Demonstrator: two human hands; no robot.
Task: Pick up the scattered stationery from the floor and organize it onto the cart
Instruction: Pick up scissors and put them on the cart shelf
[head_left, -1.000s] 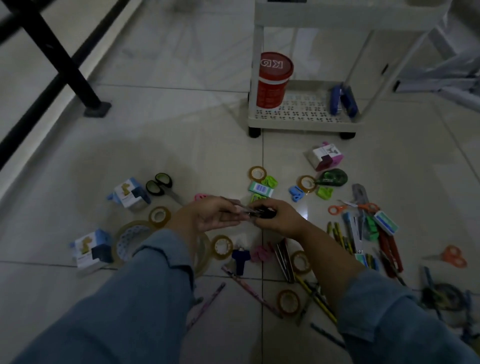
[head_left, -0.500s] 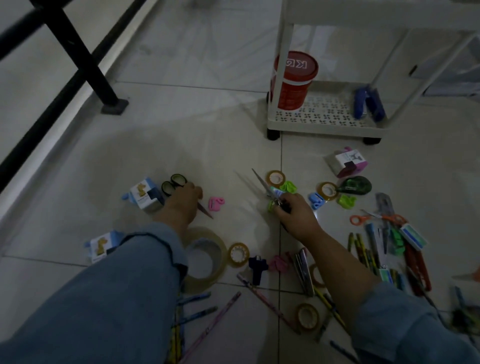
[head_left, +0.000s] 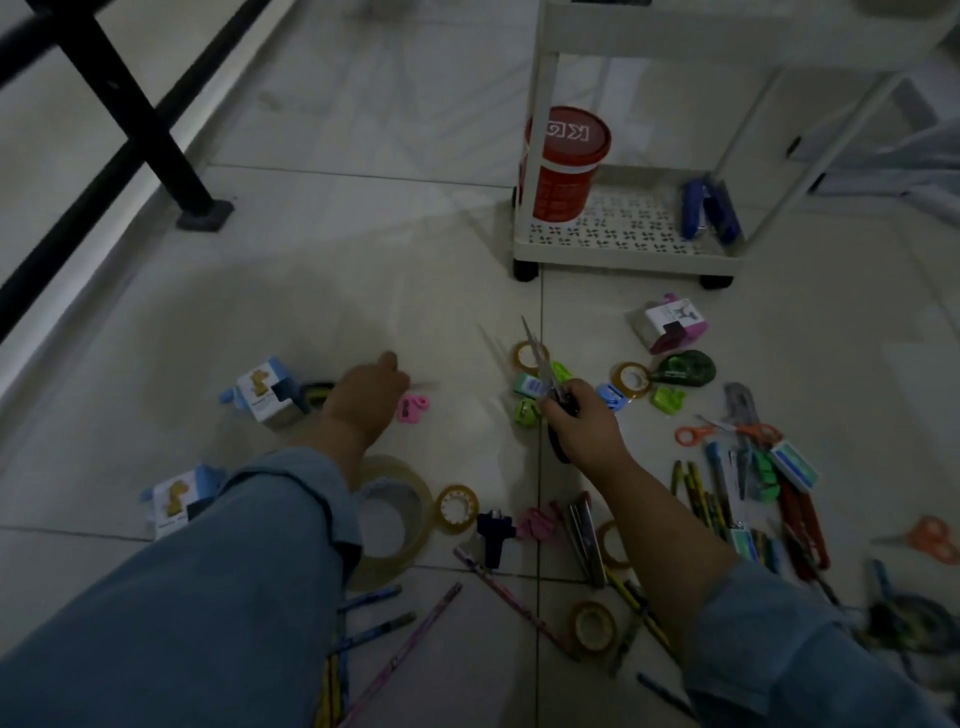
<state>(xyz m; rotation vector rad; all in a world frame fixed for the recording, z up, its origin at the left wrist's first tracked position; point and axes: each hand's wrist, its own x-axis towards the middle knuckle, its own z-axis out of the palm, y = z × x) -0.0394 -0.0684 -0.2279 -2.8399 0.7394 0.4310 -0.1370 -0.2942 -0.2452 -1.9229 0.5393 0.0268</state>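
Dim tiled floor (head_left: 363, 218), white cart (head_left: 623, 255) behind; R hand (head_left: 582, 423) fingers (head_left: 567, 397) pinching scissors (head_left: 540, 364), L hand (head_left: 363, 400) over 2nd scissors (head_left: 318, 389), fingers hidden

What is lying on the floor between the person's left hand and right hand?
In the head view: a small pink sharpener beside the left hand, a green sharpener near the right hand holding scissors, bare tile between them.

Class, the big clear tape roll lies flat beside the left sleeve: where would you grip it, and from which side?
Pinch the tape roll from above on its right wall. It lies flat with its hole up, so fingers drop inside, thumb outside. The left sleeve covers its left part.
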